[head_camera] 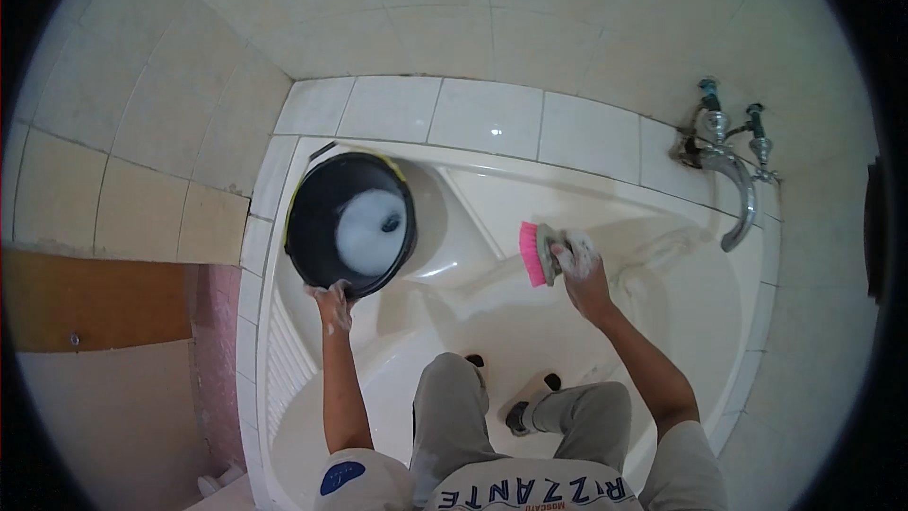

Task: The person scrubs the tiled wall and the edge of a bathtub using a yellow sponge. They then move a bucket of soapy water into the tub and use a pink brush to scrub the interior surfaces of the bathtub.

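Observation:
A black bucket (305, 227) with white suds and dark liquid inside stands tilted at the left end of a white bathtub (489, 156). My left hand (335, 298), wet with foam, grips the bucket's near rim. My right hand (583, 270), with foam on its back, holds a scrubbing brush (543, 254) with pink bristles and a grey-green body above the tub. The bristles point left, clear of the bucket. A strip of yellow shows along the bucket's outer edge.
A chrome faucet (741, 191) with two valves juts from the wall over the tub's right end. White tiles (489, 117) border the tub. Ribbed moulding (287, 362) runs along its left side. My feet stand inside the tub. An orange-brown panel (106, 301) lies beyond at left.

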Motion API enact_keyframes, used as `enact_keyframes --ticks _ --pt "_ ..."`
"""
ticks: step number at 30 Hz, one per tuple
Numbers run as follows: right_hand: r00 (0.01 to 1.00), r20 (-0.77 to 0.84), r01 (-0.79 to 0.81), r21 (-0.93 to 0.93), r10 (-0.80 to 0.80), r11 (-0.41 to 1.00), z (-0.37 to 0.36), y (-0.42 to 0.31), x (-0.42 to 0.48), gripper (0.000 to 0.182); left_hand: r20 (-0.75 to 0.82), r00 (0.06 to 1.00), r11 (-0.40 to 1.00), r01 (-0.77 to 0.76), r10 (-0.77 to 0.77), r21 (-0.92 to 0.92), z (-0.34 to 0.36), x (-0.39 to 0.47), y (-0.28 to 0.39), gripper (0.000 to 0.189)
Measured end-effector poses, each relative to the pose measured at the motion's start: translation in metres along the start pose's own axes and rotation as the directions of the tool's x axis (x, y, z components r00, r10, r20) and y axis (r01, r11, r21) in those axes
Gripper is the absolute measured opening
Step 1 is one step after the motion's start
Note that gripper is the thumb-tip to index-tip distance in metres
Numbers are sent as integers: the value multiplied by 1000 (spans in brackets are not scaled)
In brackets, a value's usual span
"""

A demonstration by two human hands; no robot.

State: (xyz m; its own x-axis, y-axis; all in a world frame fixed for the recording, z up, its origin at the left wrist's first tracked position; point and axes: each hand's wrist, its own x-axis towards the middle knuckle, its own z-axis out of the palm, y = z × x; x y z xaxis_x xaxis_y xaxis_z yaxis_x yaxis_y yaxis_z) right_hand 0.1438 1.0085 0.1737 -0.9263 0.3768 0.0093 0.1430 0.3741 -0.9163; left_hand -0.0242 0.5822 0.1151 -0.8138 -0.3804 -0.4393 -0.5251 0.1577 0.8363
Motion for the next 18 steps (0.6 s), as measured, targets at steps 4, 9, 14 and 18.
enact_keyframes --ticks 4,9,14,18 --pt "793 -9 575 -317 -609 754 33 9 54 10 -73 982 983 -170 175 65 10 7 14 51" --pt "616 -118 730 -285 -779 621 75 -6 112 20 -269 890 913 -401 369 -77 27 34 4 56" --pt "402 -275 794 -371 -873 482 121 -9 118 29 -256 802 822 -567 540 -43 34 34 9 54" --pt "453 -420 753 -291 -786 590 148 -13 97 29 -321 724 784 -610 611 115 39 16 21 49"
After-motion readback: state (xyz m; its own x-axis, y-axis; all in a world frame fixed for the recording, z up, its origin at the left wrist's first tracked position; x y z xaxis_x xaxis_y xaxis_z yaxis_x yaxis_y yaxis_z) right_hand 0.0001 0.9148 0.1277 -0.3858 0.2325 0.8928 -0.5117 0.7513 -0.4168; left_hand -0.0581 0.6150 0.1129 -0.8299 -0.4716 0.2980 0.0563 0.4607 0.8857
